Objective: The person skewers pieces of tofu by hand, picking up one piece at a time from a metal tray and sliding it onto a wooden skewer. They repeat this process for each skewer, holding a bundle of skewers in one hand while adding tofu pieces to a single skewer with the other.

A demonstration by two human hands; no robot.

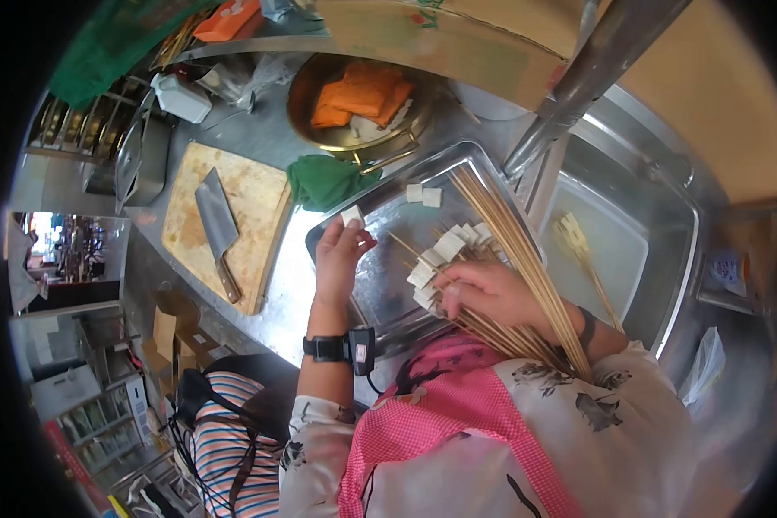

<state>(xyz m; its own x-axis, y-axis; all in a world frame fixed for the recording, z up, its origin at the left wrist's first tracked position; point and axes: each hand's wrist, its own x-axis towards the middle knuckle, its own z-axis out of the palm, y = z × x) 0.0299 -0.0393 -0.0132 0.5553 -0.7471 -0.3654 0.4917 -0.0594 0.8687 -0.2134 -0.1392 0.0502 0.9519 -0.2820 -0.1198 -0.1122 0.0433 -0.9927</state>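
My left hand [341, 249] pinches one white tofu cube [351, 216] between thumb and fingertips, above the left side of a metal tray [380, 298]. My right hand [490, 296] is closed around several bamboo skewers [514, 335] over the tray. White tofu cubes [449, 247] are threaded near the tips of these skewers, and one bare tip points toward my left hand. Two loose tofu pieces [432, 198] lie at the far end of the tray. A bundle of bare skewers [516, 250] rests across the tray's right side, beside my right hand.
Left of the tray, a cleaver [216, 216] lies on a wooden cutting board [181, 207]. Behind are a green cloth [328, 180] and a brass-coloured pan [298, 108] holding orange packages [363, 93]. A metal pole [578, 78] and a sink [678, 281] stand at right.
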